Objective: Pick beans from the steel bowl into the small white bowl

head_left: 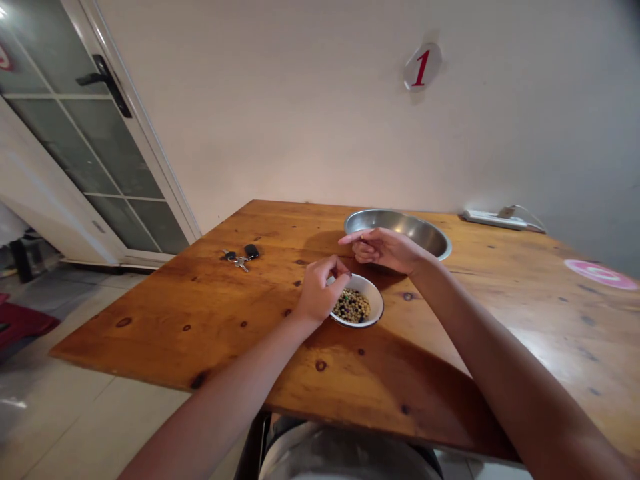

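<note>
White bowl (373, 293) on table (200, 320): pale and dark beans (354, 307) lie mixed inside; work looks unfinished | left hand (317, 290) over its left rim, fingertips together | right hand (384, 250) beyond it, index extended; cannot tell if gripping | metal basin (425, 235) behind it, contents hidden

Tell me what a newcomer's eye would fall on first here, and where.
Probably the left hand, mid-picture, at the white bowl of small pale and dark pieces, and the right hand in front of the metal basin. Next, perhaps, the red number 1 high on the pale wall, then the keys left on the wooden table.
</note>
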Tool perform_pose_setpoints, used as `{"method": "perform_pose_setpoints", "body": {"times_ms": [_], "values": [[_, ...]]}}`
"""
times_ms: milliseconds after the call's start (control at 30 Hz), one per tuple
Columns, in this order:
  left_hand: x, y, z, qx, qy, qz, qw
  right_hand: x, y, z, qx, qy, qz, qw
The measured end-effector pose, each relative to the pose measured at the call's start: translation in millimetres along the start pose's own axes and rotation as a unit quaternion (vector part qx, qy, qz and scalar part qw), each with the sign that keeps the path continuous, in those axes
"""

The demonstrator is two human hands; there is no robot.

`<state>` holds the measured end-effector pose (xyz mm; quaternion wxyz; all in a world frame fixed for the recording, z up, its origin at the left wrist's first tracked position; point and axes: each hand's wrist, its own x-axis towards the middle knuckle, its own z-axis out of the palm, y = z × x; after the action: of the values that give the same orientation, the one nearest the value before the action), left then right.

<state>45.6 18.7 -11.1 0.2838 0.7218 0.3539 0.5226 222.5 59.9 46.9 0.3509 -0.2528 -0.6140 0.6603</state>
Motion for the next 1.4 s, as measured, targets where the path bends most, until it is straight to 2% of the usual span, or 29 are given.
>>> {"method": "perform_pose_setpoints", "body": {"times_ms": [433,667,900,1100,1400], "values": [[-0.9,0.2,-0.3,0.023,-0.002,0.017,1.0,-4.7,-0.5,-6.7,-0.002,-0.02,-0.004,1.0],[-0.3,0.8,-1.1,0.033,-0.001,0.031,0.999,-2.6,3.6,-8.1,0.008,0.026,-0.037,0.999],[1.1,2.6,-2.6,0.024,0.006,0.036,0.999,0.9,8.9,-12.2,0.088,0.054,0.021,0.994],[1.7,2.8,-3.7,0.038,0.007,0.044,0.998,0.9,7.5,-9.2,0.085,0.082,0.0,0.993],[0.9,1.0,-3.6,0.059,0.005,0.042,0.997,-3.1,6.3,-9.0,0.068,0.039,-0.044,0.996]]}}
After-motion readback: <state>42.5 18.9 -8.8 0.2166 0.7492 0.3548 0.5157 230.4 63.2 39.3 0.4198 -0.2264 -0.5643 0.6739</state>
